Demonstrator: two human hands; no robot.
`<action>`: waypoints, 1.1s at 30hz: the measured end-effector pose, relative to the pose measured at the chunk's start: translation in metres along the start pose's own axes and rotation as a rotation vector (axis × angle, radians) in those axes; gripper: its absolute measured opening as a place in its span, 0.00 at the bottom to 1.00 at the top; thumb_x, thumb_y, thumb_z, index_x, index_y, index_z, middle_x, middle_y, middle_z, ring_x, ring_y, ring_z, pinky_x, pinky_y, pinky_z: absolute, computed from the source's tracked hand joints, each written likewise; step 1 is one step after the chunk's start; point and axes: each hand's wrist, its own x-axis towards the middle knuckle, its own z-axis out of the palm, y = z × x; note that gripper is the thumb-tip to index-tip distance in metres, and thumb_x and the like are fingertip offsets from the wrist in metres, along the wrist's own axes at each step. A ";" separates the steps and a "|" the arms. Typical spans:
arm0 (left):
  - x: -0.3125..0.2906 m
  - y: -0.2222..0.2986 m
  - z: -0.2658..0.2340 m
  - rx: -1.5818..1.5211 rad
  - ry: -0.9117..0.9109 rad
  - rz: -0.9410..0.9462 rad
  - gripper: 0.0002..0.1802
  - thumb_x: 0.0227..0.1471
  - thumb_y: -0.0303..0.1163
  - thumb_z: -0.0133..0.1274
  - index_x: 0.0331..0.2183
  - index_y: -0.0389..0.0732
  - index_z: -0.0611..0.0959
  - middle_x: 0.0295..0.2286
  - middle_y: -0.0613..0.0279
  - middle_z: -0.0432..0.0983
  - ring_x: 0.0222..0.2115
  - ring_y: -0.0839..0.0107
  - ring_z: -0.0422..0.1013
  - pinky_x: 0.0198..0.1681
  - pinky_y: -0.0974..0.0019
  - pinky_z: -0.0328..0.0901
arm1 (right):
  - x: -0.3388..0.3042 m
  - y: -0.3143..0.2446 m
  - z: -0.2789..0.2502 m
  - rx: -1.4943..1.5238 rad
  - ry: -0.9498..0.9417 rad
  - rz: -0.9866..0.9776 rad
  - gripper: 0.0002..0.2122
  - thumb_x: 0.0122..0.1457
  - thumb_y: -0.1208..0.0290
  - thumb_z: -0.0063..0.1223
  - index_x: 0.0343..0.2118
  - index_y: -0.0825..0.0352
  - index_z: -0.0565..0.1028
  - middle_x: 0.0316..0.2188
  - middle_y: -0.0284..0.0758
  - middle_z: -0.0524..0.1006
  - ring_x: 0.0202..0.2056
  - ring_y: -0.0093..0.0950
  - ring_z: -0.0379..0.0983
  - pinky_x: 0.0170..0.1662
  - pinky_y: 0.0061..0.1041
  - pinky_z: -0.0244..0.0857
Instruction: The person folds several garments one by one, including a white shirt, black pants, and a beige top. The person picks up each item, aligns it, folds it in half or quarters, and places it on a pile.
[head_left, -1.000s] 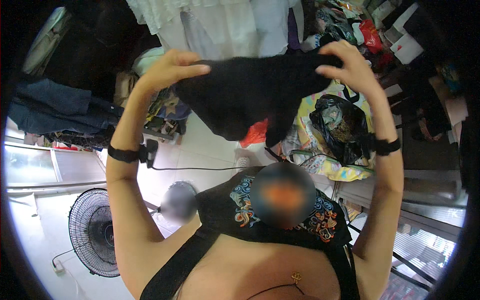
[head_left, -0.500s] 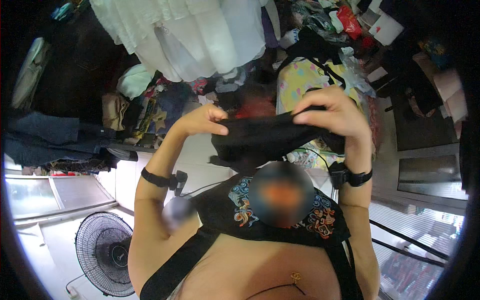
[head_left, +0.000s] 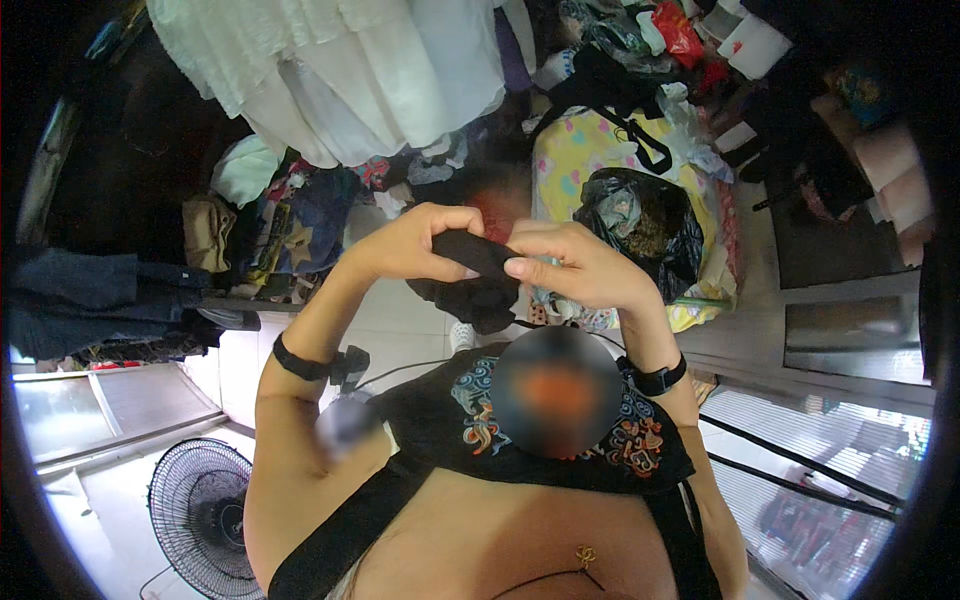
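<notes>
Both hands are raised close together in front of my chest, gripping a piece of soft black cloth [head_left: 482, 292]. My left hand [head_left: 418, 246] pinches its upper left part between thumb and fingers. On the other side, my right hand [head_left: 583, 263] holds the upper right edge, thumb toward me and fingers curled behind. Between the hands the cloth is bunched, and its lower part hangs in dark folds. What kind of item it is does not show clearly. A black band is strapped on each forearm.
White garments [head_left: 350, 80] hang at the far side. A black plastic bag [head_left: 645, 230] sits on yellow patterned fabric [head_left: 570, 150] to the right. Folded clothes [head_left: 305, 225] are piled at the left, above dark jeans [head_left: 80, 290]. A fan [head_left: 205, 515] stands at lower left.
My hands have come closer together, my right hand moving left and slightly down. The black cloth, stretched wide before, is now gathered and bunched between them. The black bag has come into view.
</notes>
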 end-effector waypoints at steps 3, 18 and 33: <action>-0.002 -0.021 0.009 -0.020 0.015 -0.042 0.17 0.41 0.29 0.59 0.37 0.37 0.77 0.29 0.68 0.73 0.30 0.81 0.67 0.34 0.72 0.64 | -0.006 -0.006 0.003 0.116 0.097 -0.077 0.12 0.65 0.64 0.48 0.35 0.69 0.74 0.26 0.28 0.70 0.31 0.18 0.65 0.36 0.22 0.61; -0.052 -0.035 -0.051 0.923 0.239 -0.194 0.21 0.45 0.47 0.65 0.28 0.37 0.84 0.25 0.54 0.79 0.37 0.59 0.73 0.59 0.53 0.56 | -0.063 -0.014 -0.077 -0.335 -0.094 0.352 0.21 0.51 0.61 0.64 0.46 0.66 0.75 0.35 0.47 0.78 0.33 0.43 0.76 0.36 0.35 0.67; -0.028 0.126 -0.136 1.778 0.510 0.268 0.11 0.44 0.37 0.64 0.24 0.44 0.78 0.27 0.63 0.71 0.31 0.65 0.70 0.48 0.54 0.61 | -0.028 -0.043 -0.203 -1.345 0.274 -0.210 0.10 0.56 0.76 0.57 0.40 0.70 0.74 0.43 0.36 0.73 0.42 0.33 0.74 0.41 0.27 0.70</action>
